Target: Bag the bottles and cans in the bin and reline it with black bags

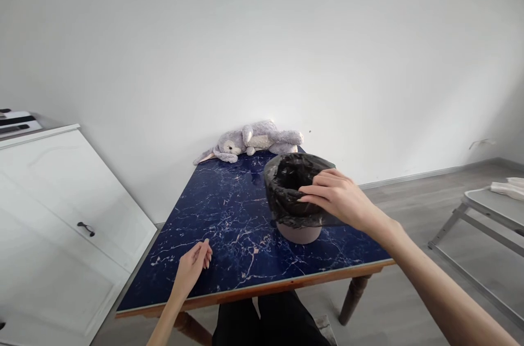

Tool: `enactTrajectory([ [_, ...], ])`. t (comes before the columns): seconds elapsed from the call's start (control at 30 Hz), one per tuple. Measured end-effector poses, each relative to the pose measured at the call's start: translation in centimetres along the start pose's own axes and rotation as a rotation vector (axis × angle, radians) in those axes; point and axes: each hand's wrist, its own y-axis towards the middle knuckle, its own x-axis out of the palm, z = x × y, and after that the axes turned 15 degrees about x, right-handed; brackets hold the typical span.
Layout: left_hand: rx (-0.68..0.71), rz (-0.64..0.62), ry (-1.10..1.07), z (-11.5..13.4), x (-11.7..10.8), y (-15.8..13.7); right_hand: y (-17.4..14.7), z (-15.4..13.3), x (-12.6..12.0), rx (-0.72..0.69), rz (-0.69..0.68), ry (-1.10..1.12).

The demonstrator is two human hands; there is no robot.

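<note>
A small pinkish-beige trash bin [301, 234] stands on the blue marble-patterned table [229, 209], right of the middle. A black trash bag [282, 201] lines it and is folded down over its rim, covering most of the outside. My right hand [333, 196] pinches the bag at the near right part of the rim; the thumb is partly hidden. Near the table's front edge at the left, my left hand [193, 264] rests with fingers loosely curled, and nothing shows in it.
A grey plush bunny [257, 138] lies on its side along the table's far edge by the wall. To the left is a white cabinet [61, 215]. At the right, a folding table [497, 207] with white cloth on it stands on the grey floor.
</note>
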Motion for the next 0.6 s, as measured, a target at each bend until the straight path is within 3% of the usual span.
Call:
enactTrajectory([
  [0.17,0.003,-0.009,0.008,0.1,0.0,0.1,-2.4,4.1,-1.1,0.138,0.076,-0.078],
  [0.3,0.003,-0.009,0.011,0.2,0.1,0.2,-3.3,4.8,-1.5,0.166,0.121,-0.122],
  [0.43,0.0,-0.007,0.013,0.4,0.2,0.0,-3.9,1.6,-0.9,0.207,0.28,-0.097],
  [0.53,-0.004,-0.003,0.018,0.5,0.3,0.0,-4.7,-2.5,0.3,0.192,0.45,0.071],
  [0.6,-0.006,-0.001,0.022,0.5,0.3,0.0,-5.4,-4.7,1.6,0.111,0.409,0.194],
])
